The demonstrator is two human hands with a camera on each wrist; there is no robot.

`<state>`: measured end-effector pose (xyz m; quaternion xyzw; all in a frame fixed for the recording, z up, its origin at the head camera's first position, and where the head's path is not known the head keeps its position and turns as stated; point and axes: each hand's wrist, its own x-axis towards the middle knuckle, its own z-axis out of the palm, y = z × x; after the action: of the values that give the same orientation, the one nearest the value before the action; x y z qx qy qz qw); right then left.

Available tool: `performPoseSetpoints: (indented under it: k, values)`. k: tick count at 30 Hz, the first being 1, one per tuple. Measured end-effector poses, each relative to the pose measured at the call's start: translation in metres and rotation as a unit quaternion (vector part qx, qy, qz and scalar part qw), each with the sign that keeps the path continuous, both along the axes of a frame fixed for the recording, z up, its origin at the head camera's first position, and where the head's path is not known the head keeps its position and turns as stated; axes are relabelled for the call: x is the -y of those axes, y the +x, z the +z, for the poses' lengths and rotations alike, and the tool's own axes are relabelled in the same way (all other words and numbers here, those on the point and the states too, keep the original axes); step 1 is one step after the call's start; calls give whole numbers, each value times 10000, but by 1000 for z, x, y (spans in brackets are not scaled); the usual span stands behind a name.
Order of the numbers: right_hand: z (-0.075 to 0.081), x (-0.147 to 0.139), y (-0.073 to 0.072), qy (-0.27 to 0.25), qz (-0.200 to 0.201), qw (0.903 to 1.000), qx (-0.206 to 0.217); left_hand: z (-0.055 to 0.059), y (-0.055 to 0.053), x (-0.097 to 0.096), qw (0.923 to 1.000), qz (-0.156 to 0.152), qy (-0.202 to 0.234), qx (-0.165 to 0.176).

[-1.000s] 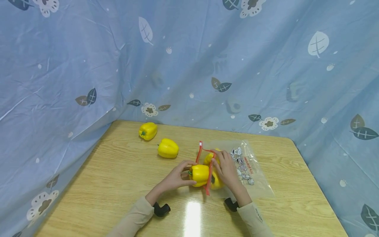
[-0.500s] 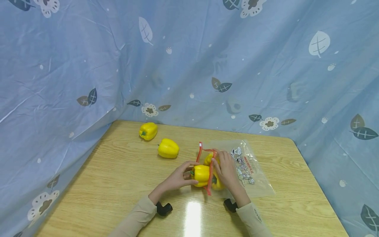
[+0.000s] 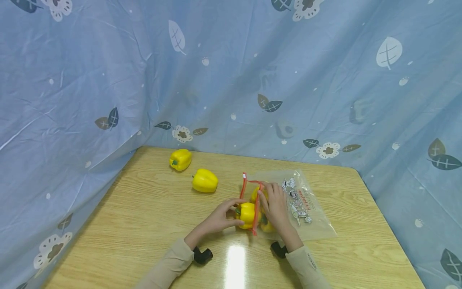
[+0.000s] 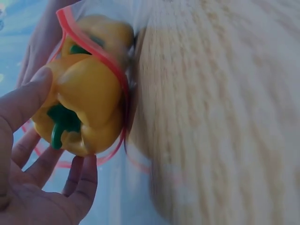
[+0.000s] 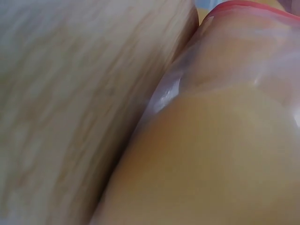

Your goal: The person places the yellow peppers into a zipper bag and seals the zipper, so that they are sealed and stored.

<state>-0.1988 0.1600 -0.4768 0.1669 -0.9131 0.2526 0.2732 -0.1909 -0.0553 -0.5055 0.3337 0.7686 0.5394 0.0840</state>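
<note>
My left hand (image 3: 221,217) grips a yellow bell pepper (image 3: 247,212) by its stem end, thumb and fingers spread around it. In the left wrist view, that bell pepper (image 4: 93,89) sits partly inside the red-rimmed mouth of a clear zip bag (image 3: 317,220), green stem facing out. Two more yellow peppers lie deeper in the bag; one pepper (image 3: 267,225) shows beside my right wrist. My right hand (image 3: 276,202) lies over the bag and holds the upper side of its mouth at the red strip. Plastic stretched over a pepper (image 5: 197,164) fills the right wrist view.
Two loose yellow bell peppers lie left of the bag: a nearer pepper (image 3: 205,181) and a farther pepper (image 3: 181,159) close to the back edge. The wooden table (image 3: 144,224) is bordered by a blue patterned curtain (image 3: 223,80).
My left hand has moved slightly right, pushing the pepper farther into the bag's mouth. The right hand stays at the rim, and the loose peppers have not moved.
</note>
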Motion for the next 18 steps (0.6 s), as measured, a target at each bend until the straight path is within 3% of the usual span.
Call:
performPoseSetpoints:
  k: [6,14,18]
  values:
    - [-1,1,-1,-102,-23,9999,-137,-1,0,-4,9995,235,48,180]
    - [0,2,-1,-192,-99,9996,-174,-4,3,-14,9948,581,649,532]
    - [2,2,0,-252,-201,9994,-131,-4,5,-16,9926,529,811,729]
